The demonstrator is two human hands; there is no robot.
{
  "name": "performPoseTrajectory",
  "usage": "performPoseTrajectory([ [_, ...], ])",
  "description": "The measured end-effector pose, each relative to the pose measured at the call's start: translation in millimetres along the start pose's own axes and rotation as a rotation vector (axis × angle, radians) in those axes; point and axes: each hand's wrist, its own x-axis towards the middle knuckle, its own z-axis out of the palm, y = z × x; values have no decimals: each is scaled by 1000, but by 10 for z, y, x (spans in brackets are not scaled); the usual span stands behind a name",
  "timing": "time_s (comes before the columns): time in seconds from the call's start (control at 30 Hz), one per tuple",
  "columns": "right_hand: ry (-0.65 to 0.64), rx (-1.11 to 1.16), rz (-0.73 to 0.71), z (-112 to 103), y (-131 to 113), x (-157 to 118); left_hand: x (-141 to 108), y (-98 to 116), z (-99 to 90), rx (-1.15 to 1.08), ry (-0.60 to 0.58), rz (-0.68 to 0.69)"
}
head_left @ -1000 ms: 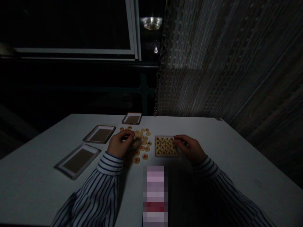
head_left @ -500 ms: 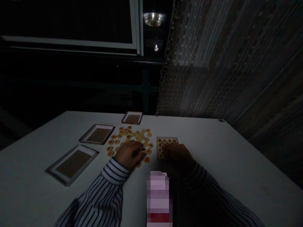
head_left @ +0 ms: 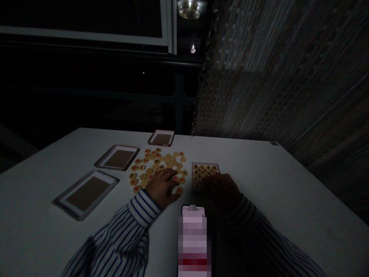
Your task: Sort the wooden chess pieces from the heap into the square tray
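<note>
Round wooden pieces [head_left: 157,161] with red or black characters, some blank side up, lie loosely spread over the middle of the table. My left hand [head_left: 163,187] rests at the near edge of this spread, fingers apart, nothing seen in its grasp. A small square box [head_left: 192,175] to the right of the spread holds rows of pieces with black characters. Over its lower right part is my right hand [head_left: 220,188], its fingers bent down onto the pieces; its fingertips are dark and what they may hold is hidden.
Three shallow trays stand left and behind: a near one [head_left: 89,192], a middle one [head_left: 118,157] and a far one [head_left: 162,138]. A phone [head_left: 193,231] lies on the white table [head_left: 259,173] between my forearms. A bead curtain [head_left: 253,77] hangs behind.
My left hand's fingers have spread apart, uncovering more pieces near them. My right hand stays at the box. The view has tilted slightly down.
</note>
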Motion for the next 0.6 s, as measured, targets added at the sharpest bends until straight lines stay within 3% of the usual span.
performPoseTrajectory([
  [0.23, -65, 19, -81, 14, -25, -1, 6, 29, 23, 14, -28, -20],
  [0.6, -72, 70, -75, 32, -67, 13, 3, 18, 56, 12, -26, -5],
])
